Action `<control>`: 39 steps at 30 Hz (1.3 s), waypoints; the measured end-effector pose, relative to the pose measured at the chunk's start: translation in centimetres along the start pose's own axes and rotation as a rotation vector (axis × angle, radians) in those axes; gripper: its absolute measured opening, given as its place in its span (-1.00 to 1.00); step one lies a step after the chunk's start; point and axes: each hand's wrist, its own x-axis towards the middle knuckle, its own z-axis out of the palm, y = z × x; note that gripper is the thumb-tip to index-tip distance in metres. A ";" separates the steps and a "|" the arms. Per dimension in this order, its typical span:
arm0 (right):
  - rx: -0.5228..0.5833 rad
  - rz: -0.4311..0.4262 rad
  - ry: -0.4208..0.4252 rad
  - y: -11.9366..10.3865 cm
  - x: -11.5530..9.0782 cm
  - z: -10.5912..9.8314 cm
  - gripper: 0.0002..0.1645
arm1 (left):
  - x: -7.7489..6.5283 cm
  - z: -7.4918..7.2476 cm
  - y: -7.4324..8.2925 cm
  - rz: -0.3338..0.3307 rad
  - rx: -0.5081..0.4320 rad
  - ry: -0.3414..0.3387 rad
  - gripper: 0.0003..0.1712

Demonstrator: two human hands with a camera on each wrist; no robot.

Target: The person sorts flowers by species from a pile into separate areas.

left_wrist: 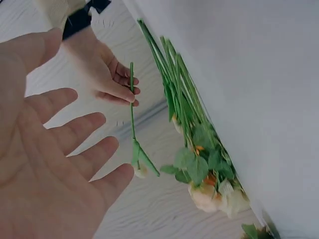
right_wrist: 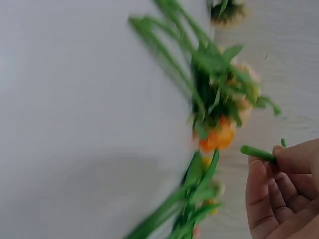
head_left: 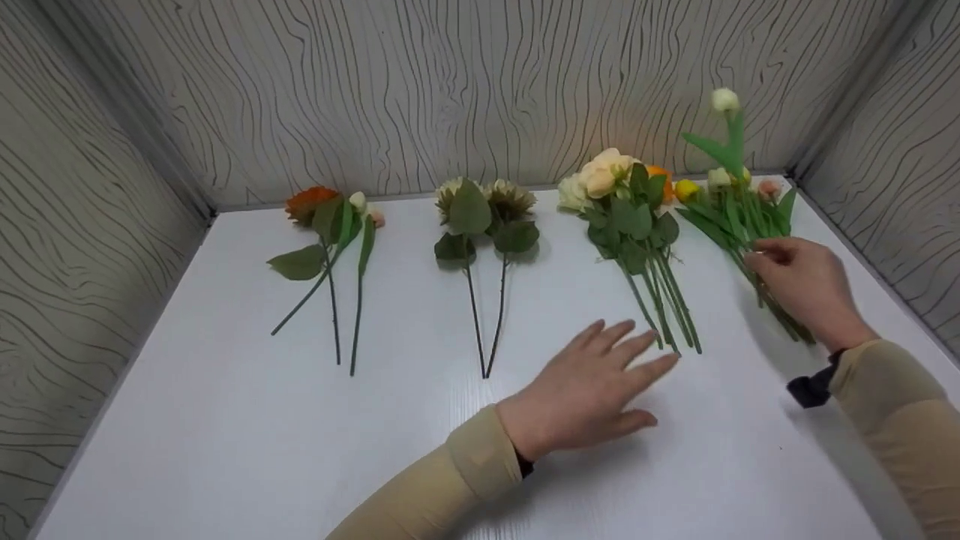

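My right hand point(head_left: 806, 289) pinches the green stem of a white tulip point(head_left: 725, 101) between thumb and fingertips, with the bloom pointing up and away. In the right wrist view, the cut end of the tulip's stem point(right_wrist: 258, 153) sticks out past the thumb. Below and behind it lies a tulip bunch point(head_left: 739, 214) with yellow, white and pink blooms. My left hand point(head_left: 589, 390) is spread over the table, fingers extended and holding nothing. Its fingertips are close to the stem ends of a bunch of cream roses and an orange flower point(head_left: 637, 217).
Two pale brownish flowers point(head_left: 487, 217) with crossing stems lie mid-table. Further left are a rust-orange flower point(head_left: 311, 202) and two tulips point(head_left: 358, 247). The white table point(head_left: 225, 420) meets patterned panels point(head_left: 375, 90) at the back and sides.
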 end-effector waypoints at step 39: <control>-0.064 -0.019 0.006 0.5 0.1 0.7 -0.25 | -0.2 0.9 -2.5 -0.098 -0.003 0.004 -0.31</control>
